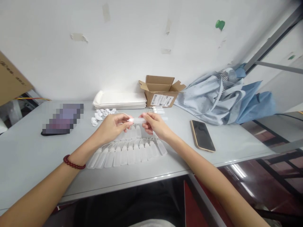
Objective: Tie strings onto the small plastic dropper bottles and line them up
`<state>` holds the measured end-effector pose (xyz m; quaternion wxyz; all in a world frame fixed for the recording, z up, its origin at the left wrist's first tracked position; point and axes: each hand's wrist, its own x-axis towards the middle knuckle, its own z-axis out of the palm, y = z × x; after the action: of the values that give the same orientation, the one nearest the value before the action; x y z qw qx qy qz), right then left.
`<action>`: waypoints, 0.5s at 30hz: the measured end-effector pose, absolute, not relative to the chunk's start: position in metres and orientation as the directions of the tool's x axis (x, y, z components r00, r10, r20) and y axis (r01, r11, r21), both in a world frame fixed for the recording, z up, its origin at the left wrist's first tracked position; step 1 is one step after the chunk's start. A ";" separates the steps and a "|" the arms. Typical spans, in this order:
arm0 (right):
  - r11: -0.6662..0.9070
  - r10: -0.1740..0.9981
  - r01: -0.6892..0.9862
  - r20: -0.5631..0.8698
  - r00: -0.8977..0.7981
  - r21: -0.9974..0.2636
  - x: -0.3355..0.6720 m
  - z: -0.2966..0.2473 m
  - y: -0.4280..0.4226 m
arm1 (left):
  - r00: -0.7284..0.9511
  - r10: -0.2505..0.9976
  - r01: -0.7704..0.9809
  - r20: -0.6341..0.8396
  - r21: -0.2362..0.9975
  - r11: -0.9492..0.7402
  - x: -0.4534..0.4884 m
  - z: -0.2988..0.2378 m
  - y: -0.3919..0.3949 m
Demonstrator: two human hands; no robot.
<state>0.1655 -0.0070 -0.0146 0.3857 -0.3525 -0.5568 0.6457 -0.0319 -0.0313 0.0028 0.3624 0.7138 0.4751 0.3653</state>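
Above the table, a slim translucent plastic bottle (pixel 139 120) lies sideways between my hands. My left hand (pixel 114 126) pinches its white cap end. My right hand (pixel 155 125) has thumb and fingers closed around the bottle's body. Below them, a row of similar bottles (pixel 131 155) with thin curved tips lies side by side on the table, and more bottles (pixel 135 133) lie behind that row, partly hidden by my hands. Small white caps (pixel 94 121) are heaped left of my hands. A few more capped bottles (pixel 158 110) show beyond my right hand.
Behind stand a stack of white sheets (pixel 119 100) and an open cardboard box (pixel 161 94). Blue-grey cloth (pixel 210 97) is bunched at the back right. A phone (pixel 202 135) lies to the right, and a pixelated flat object (pixel 63 119) to the left on the grey table (pixel 30 151).
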 end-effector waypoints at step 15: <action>0.308 0.889 0.015 0.283 -0.359 -0.951 0.167 -0.019 -0.003 | 0.263 0.964 0.230 -0.046 0.973 -0.016 -0.035 0.001 -0.024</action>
<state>0.1671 -0.0033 -0.0193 0.4543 -0.3378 -0.6691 0.4814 -0.0350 -0.0241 0.0008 0.5053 0.6133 0.4864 0.3632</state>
